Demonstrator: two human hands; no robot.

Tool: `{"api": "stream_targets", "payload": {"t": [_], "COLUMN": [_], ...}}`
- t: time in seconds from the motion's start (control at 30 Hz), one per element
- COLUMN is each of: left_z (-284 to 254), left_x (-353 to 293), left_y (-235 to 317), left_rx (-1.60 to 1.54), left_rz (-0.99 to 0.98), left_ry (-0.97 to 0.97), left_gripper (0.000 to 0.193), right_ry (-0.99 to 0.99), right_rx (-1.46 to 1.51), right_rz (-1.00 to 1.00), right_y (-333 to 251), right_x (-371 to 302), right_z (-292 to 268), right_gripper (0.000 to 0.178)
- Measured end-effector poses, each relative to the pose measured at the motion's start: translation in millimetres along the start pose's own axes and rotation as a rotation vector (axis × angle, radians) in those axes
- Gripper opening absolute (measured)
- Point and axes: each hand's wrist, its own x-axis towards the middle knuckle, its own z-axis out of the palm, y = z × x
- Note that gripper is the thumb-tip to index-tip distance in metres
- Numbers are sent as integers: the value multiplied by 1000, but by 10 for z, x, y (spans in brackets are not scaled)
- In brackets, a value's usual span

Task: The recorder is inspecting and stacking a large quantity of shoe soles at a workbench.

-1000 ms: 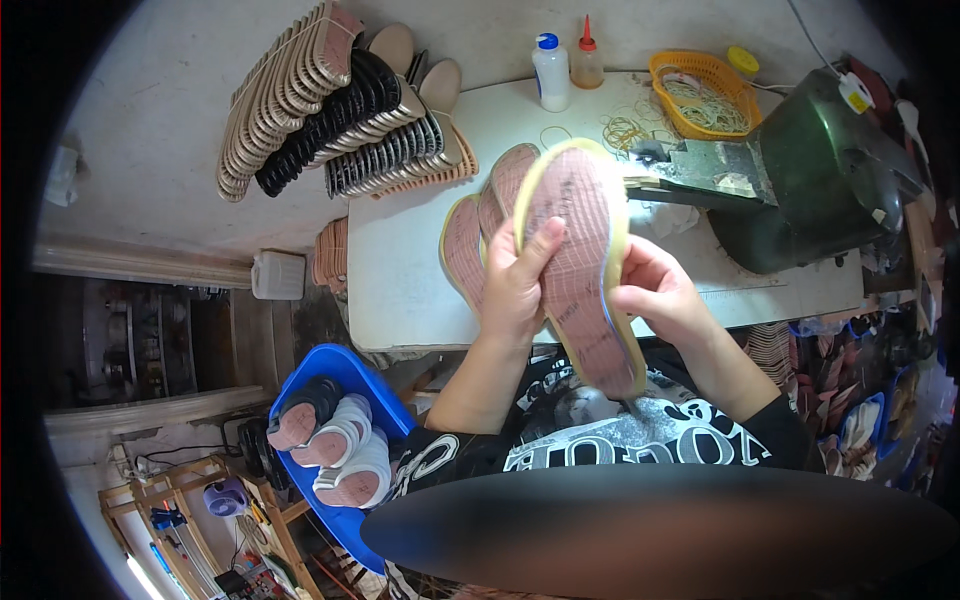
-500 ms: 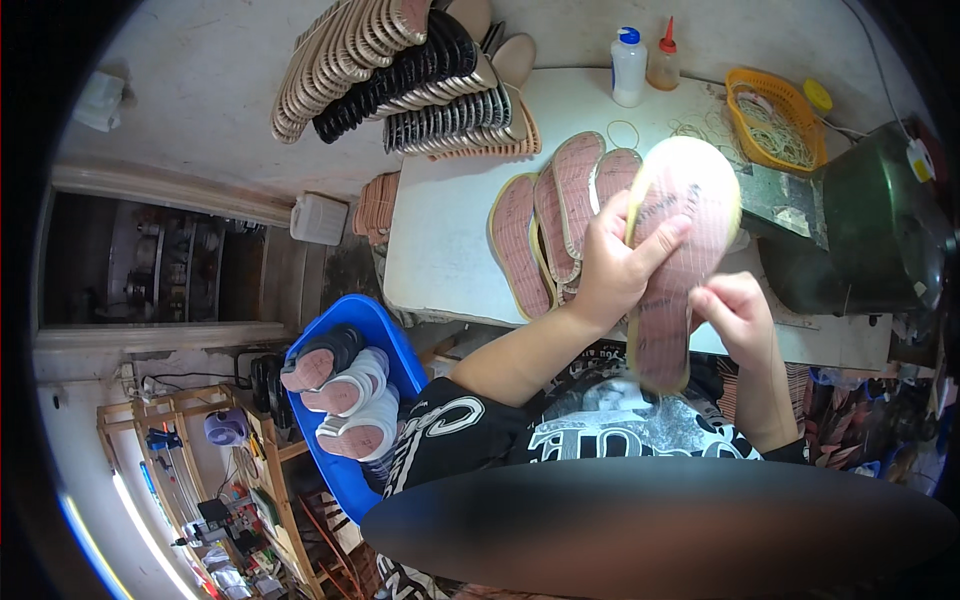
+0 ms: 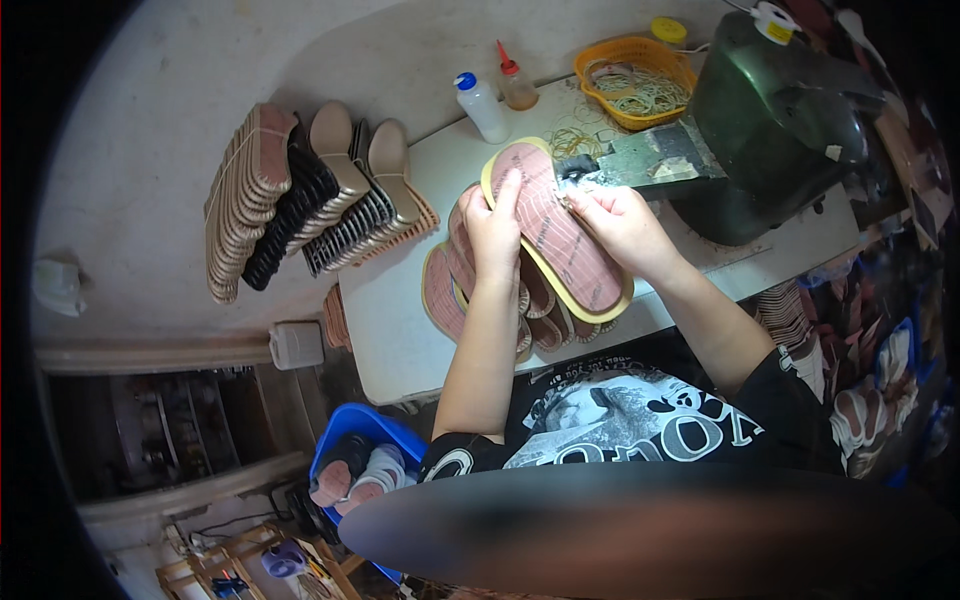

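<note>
A pink, sole-shaped shoe piece (image 3: 572, 255) with a pale yellow rim is tilted above the table. My left hand (image 3: 495, 232) grips its left side, thumb lying on the pink face. At the opposite edge, my right hand (image 3: 625, 228) is closed, with thumb and fingertips pinching the rim. Those fingertips are close to the dark end of a green machine arm (image 3: 655, 157); whether they touch it I cannot tell. Several similar pink soles (image 3: 440, 290) lie overlapping on the table under and left of my hands, partly hidden.
On the white table (image 3: 385, 345) stand stacked beige and black soles (image 3: 315, 190), a blue-capped bottle (image 3: 482, 108), a red-tipped bottle (image 3: 516, 86) and an orange basket (image 3: 600, 95) of elastic bands. A large green machine body (image 3: 770, 120) is at right. A blue bin (image 3: 365, 420) holds shoes.
The sole has turned, its far end now leaning left, and has come beside the machine arm. My right hand has moved up along its edge. The head view has swung to the right.
</note>
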Motion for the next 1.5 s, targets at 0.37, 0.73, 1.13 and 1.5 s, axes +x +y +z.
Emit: {"api": "stream_targets", "payload": {"t": [0.37, 0.73, 1.13, 1.5], "left_z": [202, -28, 156, -69], "left_x": [312, 855, 1235, 837], "left_y": [28, 71, 854, 926], "left_rx": [-155, 956, 1221, 1113], "left_rz": [-103, 404, 341, 143], "left_ry": [-111, 62, -1328, -1164], "left_gripper": [28, 68, 39, 35], "right_ry": [-266, 37, 52, -12], "right_rx": [467, 674, 661, 584], "right_rz": [483, 316, 356, 488], "right_y": [-82, 21, -49, -210], "right_x": [-466, -308, -38, 15], "right_z": [-251, 284, 316, 200], "right_gripper": [30, 28, 35, 39]}}
